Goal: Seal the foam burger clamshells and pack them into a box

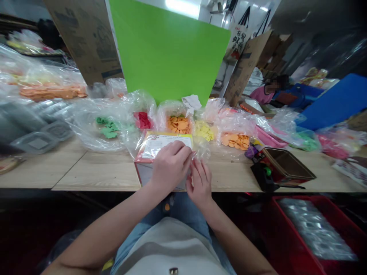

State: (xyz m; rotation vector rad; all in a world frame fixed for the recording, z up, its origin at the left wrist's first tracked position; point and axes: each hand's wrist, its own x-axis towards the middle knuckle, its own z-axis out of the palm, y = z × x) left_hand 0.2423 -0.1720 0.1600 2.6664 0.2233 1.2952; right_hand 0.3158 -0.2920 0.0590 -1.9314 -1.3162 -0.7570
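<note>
Pale wood table [94,172] beneath a green board [169,53]; left hand [169,166] and right hand [200,183] keep fingers narrow at a box [146,164], grip unclear.

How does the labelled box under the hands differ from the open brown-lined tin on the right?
The labelled box looks closed, with a printed label on top, while the open tin shows its brown inside. The left hand lies on the labelled box; no hand touches the open tin. The labelled box has pale sides; the open tin has a red outer edge. Both are on the wooden table.
</note>
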